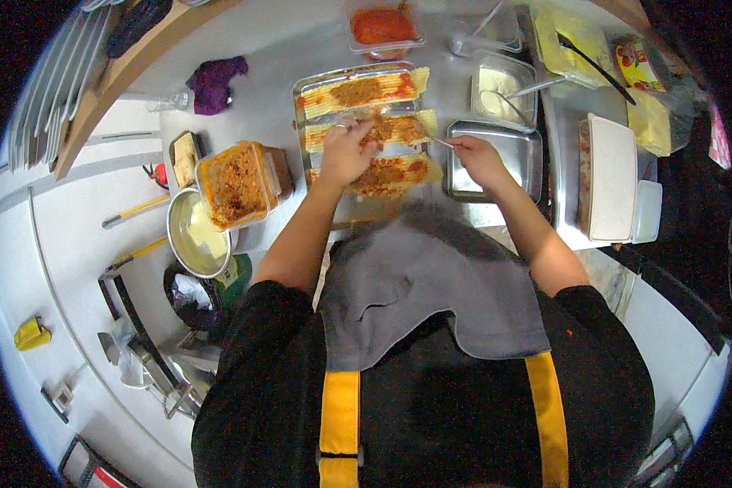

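Three ridged pasta sheets (364,89) lie across a metal tray on the steel counter, each bearing reddish-brown meat sauce. Over the middle sheet (317,134) is my left hand (350,150), its fingers apart at the meat sauce (397,128). A ring shows on one finger. My right hand (480,160), at the sheet's right end, is closed round the thin handle of a metal spoon (441,142); its head is hard to make out against the sauce. The nearest sheet (394,172) lies just below my left hand.
Left stand a tub of meat sauce (234,187) and a metal bowl (201,233) with pale pieces in liquid. Red sauce (382,28) sits behind the tray. To the right are a metal pan (516,163), a container of white sauce (504,91) and a lidded box (612,179).
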Motion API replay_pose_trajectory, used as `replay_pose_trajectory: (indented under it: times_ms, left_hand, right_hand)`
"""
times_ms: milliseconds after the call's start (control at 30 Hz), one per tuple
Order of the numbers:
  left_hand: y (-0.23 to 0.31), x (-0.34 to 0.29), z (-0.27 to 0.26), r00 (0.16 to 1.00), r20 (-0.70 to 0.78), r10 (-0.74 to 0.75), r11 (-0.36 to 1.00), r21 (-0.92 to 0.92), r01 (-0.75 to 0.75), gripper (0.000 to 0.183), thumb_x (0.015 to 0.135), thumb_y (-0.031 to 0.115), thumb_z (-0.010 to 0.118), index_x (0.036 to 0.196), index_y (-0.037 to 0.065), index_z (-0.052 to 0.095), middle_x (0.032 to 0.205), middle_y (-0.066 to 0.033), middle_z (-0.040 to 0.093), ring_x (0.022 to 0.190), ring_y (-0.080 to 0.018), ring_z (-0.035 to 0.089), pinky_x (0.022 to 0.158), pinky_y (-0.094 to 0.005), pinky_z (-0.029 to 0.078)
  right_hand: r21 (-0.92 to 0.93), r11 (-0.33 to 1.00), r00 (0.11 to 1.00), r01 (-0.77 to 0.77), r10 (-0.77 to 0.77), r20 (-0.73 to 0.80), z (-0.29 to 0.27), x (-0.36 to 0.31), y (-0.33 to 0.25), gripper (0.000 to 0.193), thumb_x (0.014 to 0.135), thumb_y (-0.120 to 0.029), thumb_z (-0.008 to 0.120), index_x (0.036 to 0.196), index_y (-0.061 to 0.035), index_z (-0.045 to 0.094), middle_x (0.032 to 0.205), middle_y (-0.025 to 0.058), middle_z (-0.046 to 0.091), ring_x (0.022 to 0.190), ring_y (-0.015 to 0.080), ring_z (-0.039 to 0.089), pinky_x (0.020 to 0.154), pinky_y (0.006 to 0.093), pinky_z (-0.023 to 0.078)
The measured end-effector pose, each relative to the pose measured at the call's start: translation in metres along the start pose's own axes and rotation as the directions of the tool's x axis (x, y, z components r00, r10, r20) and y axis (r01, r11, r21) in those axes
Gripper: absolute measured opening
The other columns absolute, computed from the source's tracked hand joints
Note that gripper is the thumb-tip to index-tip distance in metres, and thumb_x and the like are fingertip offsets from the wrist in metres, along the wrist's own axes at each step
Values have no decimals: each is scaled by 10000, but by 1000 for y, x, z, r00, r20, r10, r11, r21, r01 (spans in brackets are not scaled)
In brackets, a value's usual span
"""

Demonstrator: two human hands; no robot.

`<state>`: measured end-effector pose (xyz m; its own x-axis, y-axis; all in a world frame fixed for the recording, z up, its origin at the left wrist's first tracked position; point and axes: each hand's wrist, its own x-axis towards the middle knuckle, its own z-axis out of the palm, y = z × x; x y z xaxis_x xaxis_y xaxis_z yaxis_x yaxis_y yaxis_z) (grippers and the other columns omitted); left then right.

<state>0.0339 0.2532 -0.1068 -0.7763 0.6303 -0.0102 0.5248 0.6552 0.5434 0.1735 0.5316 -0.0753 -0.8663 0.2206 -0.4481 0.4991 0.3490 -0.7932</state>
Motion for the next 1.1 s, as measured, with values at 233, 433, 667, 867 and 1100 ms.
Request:
replay_pose_trajectory:
  times_ms: [233,433,667,867,1100]
  left_hand:
    - [-17,-23,-34,983,140,121,983,-158,-98,383,842,226,764,1215,147,727,1085,-179,727,1012,-378,672,924,-438,534]
    - [-21,-47,-32,963,153,-223,962,-125,243,346,867,312,737,1163,134,737,1059,-170,735,882,-342,716,853,-436,563]
    - [-15,-92,-9,917,10,-399,909,-124,397,348,871,325,771,1127,93,734,964,-154,752,813,-296,719,787,-398,570]
    - [-6,-91,19,957,-44,-286,952,-127,278,327,840,275,774,1090,69,727,988,-154,740,929,-337,705,860,-423,558]
    - [0,-76,31,997,23,-69,997,-15,70,290,856,207,730,1126,101,732,1101,-188,711,1034,-359,664,935,-450,534]
  right_hand:
    - [-25,994,951,107,-95,295,43,21,-16,296,980,-245,576,1146,-68,745,1064,130,745,966,250,683,878,359,523]
    - [-135,977,934,166,-112,339,61,26,-21,300,974,-273,564,1107,-80,752,1095,169,739,1031,317,696,927,403,528]
    - [-248,956,956,158,-85,281,24,-3,-18,325,964,-271,564,1135,-58,740,1073,198,727,1012,361,689,902,440,526]
    - [-130,979,973,-156,175,152,1,-33,-20,317,958,-229,574,1168,-63,745,899,134,721,791,243,647,750,379,512]
    - [63,975,970,-212,202,136,-3,-47,-16,289,982,-191,573,1164,-46,746,818,24,666,714,133,548,675,313,466]
